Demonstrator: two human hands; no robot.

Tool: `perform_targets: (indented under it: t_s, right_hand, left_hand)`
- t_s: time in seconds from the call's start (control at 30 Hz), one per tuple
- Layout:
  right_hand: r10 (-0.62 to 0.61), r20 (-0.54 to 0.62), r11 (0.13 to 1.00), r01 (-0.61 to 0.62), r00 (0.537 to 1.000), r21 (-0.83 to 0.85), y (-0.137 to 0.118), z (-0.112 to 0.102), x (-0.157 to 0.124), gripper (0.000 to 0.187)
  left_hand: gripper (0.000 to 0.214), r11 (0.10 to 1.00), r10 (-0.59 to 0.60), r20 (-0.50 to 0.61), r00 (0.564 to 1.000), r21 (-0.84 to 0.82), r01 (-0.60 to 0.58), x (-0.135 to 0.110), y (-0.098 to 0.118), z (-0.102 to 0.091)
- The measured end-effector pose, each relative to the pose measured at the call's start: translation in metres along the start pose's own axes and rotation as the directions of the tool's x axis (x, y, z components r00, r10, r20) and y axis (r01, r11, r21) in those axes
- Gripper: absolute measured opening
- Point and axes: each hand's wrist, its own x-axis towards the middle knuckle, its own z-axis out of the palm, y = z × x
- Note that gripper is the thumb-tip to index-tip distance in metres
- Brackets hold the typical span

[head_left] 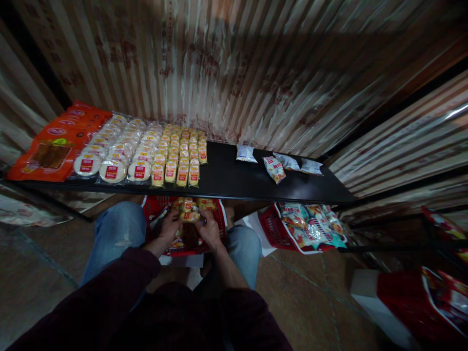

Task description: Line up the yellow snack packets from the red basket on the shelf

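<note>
My left hand (170, 227) and my right hand (209, 228) are over a red basket (220, 214) between my knees. Between them, gripped by the fingers of both, are wrapped snack cakes (190, 215), yellow with red-and-white labels; the exact number is unclear. More packets lie in the basket below, partly hidden by my hands. Directly ahead on the black shelf (226, 178), rows of the same yellow wrapped cakes (176, 173) stand next to round white packaged cakes (113, 170).
Orange snack bags (54, 141) fill the shelf's left end. Several small packets (274, 168) lie loosely on its right half. A second red basket (272, 226) with snack bags stands at the right. Another red basket (402, 302) sits farther right. A striped curtain (219, 73) hangs behind.
</note>
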Motion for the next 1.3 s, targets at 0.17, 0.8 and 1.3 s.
perform_targets:
  t_s: [0.17,0.8,1.3]
  right_hand:
    - [0.067,-0.124,0.949,-0.025,0.990,0.314,-0.004,0.003,0.001,0.041]
    - [0.343,-0.014,0.566,-0.195,0.939,0.801,-0.022,0.002,-0.003,0.038]
    - [0.341,0.031,0.581,-0.236,0.940,0.779,-0.034,0.002,-0.023,0.035]
  left_hand:
    - [0.035,0.977,-0.076,0.159,0.984,-0.186,0.105,-0.013,0.010,0.002]
    - [0.020,0.901,-0.115,0.399,0.910,-0.343,0.265,-0.044,0.019,0.007]
    - [0.038,0.962,0.086,0.169,0.982,-0.272,-0.037,-0.054,0.024,0.017]
